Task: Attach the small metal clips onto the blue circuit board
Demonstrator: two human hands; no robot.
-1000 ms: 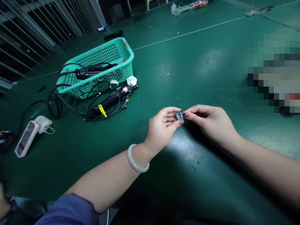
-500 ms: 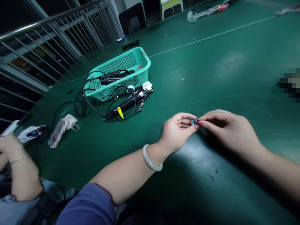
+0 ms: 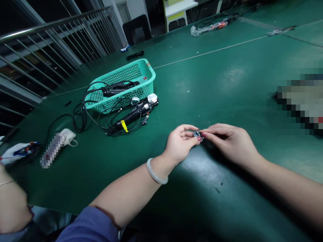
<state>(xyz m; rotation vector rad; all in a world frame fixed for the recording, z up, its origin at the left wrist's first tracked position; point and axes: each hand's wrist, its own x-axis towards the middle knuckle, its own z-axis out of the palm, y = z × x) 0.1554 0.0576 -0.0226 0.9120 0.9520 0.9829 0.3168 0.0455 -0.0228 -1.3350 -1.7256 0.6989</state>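
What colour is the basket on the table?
The basket is turquoise green, best seen in the head view, the only one.

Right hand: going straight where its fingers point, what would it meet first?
Likely the small grey part in the left hand; the right hand seems to touch it, though depth is unclear.

Grey part partly covered; co-worker's arm cut off at left.
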